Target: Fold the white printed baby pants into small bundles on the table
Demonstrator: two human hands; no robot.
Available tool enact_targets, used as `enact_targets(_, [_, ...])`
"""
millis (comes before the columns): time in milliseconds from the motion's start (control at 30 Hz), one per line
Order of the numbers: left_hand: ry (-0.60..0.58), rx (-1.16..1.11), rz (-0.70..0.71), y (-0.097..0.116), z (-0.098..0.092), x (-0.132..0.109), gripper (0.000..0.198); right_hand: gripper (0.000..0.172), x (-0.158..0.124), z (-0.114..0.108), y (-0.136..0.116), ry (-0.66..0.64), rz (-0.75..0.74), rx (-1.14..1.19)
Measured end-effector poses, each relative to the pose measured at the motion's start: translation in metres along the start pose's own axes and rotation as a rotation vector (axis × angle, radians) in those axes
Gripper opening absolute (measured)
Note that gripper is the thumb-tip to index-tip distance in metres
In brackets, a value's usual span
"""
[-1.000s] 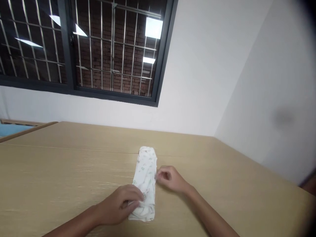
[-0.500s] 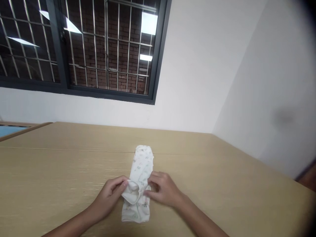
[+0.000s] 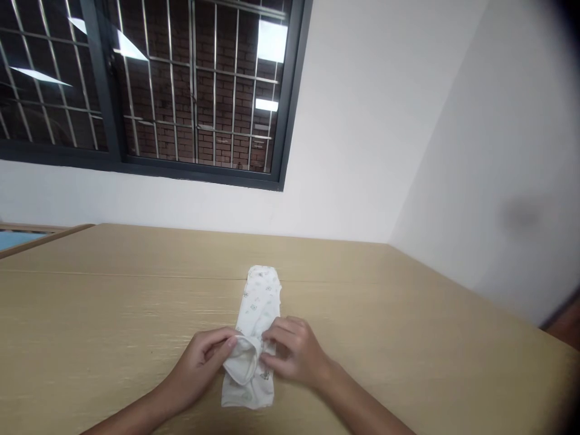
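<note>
A small white cloth [image 3: 258, 302] with a faint green print lies folded into a long narrow strip on the wooden table [image 3: 113, 314], pointing away from me. My left hand [image 3: 203, 359] pinches a raised fold of the cloth near its near end. My right hand [image 3: 294, 353] grips the same fold from the other side, fingers curled over it. The fold stands up as a small loop between both hands. The far end of the strip lies flat.
The table runs into a white wall corner at the right. A barred window [image 3: 149, 90] with a dark frame is above the far edge. A second table edge [image 3: 45, 235] shows at the far left.
Both hands came together on the cloth's near part and lifted a fold there; a second ago the left hand pressed the near end flat and the right hand was beside the strip.
</note>
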State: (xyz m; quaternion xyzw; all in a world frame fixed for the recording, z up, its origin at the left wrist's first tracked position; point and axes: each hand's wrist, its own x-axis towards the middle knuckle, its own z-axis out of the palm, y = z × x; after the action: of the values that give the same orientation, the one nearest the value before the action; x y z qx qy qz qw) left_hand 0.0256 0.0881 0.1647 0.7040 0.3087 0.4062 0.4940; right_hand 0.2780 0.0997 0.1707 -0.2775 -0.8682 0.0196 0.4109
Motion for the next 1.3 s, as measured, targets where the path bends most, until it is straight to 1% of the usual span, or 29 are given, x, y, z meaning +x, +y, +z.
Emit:
enact_targets(33, [-0.004,0.002,-0.001,0.000,0.000,0.000,0.043,0.011,0.001,0.001,-0.001,0.003,-0.001,0.000])
enact_targets(67, [-0.003,0.003,-0.003,-0.001,0.000,0.000,0.042,0.005,0.002,0.000,-0.003,-0.006,0.004,0.007])
enact_targets(133, [0.009,0.014,-0.002,-0.002,-0.001,0.000,0.042,0.006,0.005,-0.007,-0.005,-0.068,0.027,0.052])
enact_targets(233, [0.033,0.108,0.046,-0.003,-0.002,-0.002,0.040,0.003,0.011,-0.027,-0.007,-0.236,0.111,0.152])
enact_targets(300, [-0.018,0.227,0.145,-0.002,-0.002,-0.004,0.037,0.010,0.013,-0.040,-0.009,-0.359,0.187,0.189])
enact_targets(400, [-0.167,0.344,0.378,0.000,-0.003,-0.008,0.028,0.018,0.014,-0.053,-0.009,-0.514,0.280,0.227])
enact_targets(433, [-0.195,0.362,0.437,0.000,-0.003,-0.009,0.024,0.022,0.014,-0.055,-0.008,-0.537,0.296,0.243])
enact_targets(467, [-0.208,0.389,0.472,0.000,-0.003,-0.009,0.020,0.029,0.014,-0.056,-0.008,-0.531,0.305,0.255])
enact_targets(500, [-0.224,0.436,0.482,0.001,-0.004,-0.009,0.020,0.035,0.014,-0.057,-0.008,-0.498,0.310,0.253])
enact_targets(533, [-0.264,0.501,0.470,0.001,-0.005,-0.009,0.030,0.037,0.014,-0.056,-0.008,-0.444,0.315,0.240])
enact_targets(567, [-0.337,0.572,0.441,0.002,-0.006,-0.009,0.045,0.035,0.016,-0.055,-0.009,-0.384,0.320,0.229])
enact_targets(633, [-0.529,0.687,0.356,0.006,-0.008,-0.008,0.073,0.024,0.019,-0.050,-0.014,-0.286,0.324,0.255])
enact_targets(667, [-0.613,0.713,0.313,0.010,-0.008,-0.007,0.083,0.019,0.022,-0.046,-0.018,-0.276,0.314,0.298])
enact_targets(700, [-0.667,0.719,0.279,0.014,-0.008,-0.007,0.090,0.019,0.024,-0.041,-0.022,-0.301,0.291,0.353])
enact_targets(733, [-0.689,0.721,0.261,0.018,-0.007,-0.007,0.094,0.026,0.026,-0.036,-0.026,-0.355,0.257,0.403])
enact_targets(800, [-0.686,0.739,0.249,0.024,-0.004,-0.006,0.095,0.041,0.029,-0.024,-0.029,-0.515,0.194,0.422])
enact_targets(833, [-0.693,0.760,0.237,0.027,-0.003,-0.006,0.093,0.046,0.030,-0.018,-0.028,-0.598,0.178,0.383])
enact_targets(900, [-0.734,0.807,0.218,0.029,0.000,-0.004,0.090,0.055,0.031,-0.007,-0.017,-0.736,0.196,0.252])
enact_targets(967, [-0.771,0.832,0.251,0.031,0.001,-0.001,0.087,0.066,0.035,0.002,0.002,-0.812,0.240,0.132])
enact_targets(1033, [-0.796,0.840,0.302,0.032,0.002,0.001,0.081,0.071,0.042,0.009,0.027,-0.825,0.263,0.056])
enact_targets(1100, [-0.821,0.892,0.311,0.032,0.003,0.003,0.072,0.071,0.052,0.015,0.053,-0.800,0.279,-0.010])
enact_targets(1167, [-0.835,0.986,0.334,0.025,0.005,0.005,0.059,0.073,0.065,0.022,0.077,-0.796,0.305,-0.072])
enact_targets(1233, [-0.781,1.070,0.446,0.012,0.007,0.006,0.047,0.078,0.077,0.029,0.099,-0.800,0.322,-0.121])
enact_targets(1300, [-0.688,1.088,0.577,-0.003,0.009,0.007,0.042,0.078,0.087,0.035,0.120,-0.787,0.340,-0.164])
